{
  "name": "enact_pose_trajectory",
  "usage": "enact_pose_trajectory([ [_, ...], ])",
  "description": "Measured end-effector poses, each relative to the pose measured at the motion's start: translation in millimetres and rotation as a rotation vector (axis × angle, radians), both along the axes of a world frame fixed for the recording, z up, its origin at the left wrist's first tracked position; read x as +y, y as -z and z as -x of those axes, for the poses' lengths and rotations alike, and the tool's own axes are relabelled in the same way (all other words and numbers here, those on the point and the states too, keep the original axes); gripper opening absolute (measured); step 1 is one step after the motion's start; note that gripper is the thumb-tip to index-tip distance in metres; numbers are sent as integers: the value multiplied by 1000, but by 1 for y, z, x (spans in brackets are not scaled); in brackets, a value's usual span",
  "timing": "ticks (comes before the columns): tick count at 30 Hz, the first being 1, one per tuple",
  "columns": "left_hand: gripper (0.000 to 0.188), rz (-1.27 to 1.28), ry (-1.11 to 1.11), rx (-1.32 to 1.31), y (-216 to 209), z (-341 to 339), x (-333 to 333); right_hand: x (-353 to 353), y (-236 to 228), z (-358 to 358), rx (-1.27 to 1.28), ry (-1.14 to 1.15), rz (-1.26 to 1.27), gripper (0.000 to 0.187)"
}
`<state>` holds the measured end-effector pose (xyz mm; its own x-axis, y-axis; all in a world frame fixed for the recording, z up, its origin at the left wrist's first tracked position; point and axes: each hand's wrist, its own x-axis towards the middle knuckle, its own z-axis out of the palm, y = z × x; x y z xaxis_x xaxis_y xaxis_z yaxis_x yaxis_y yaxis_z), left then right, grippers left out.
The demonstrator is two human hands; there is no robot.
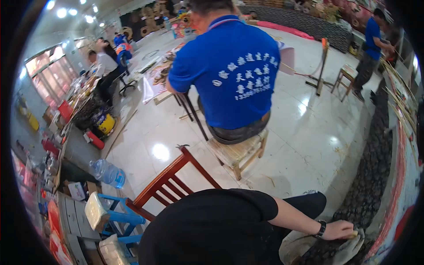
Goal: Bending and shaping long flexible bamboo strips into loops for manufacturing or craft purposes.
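My right hand (339, 229) reaches out to the lower right, with a black watch on the wrist. It rests on a crumpled grey-white cloth (349, 249), its fingers curled over a small yellowish piece (353, 235) at the fingertips. The cloth lies on a long dark scaly-patterned strip (371, 176) that runs along the right side. My black shirt (212, 229) and dark trouser leg (309, 201) fill the lower middle. My left hand is out of view.
A person in a blue shirt (234, 66) sits with their back to me on a wooden stool (238, 154). A red wooden chair back (170, 176) stands just ahead. At the left are a blue stool (119, 216), a water bottle (108, 173) and cluttered tables. Other people work farther off.
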<state>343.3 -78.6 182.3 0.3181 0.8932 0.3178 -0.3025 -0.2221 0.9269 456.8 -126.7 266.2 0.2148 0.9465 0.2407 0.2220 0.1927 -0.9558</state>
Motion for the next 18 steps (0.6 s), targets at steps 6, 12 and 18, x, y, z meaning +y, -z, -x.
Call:
enact_pose_trajectory([
  [6,24,28,50,-30,-17,25,12,24,30,-20,270,-116,9,37],
  [12,25,60,389,-14,-40,6,28,8,-17,-20,246,257,-70,26],
  [18,26,47,624,52,-24,-60,18,-43,-34,-92,402,476,-192,26],
])
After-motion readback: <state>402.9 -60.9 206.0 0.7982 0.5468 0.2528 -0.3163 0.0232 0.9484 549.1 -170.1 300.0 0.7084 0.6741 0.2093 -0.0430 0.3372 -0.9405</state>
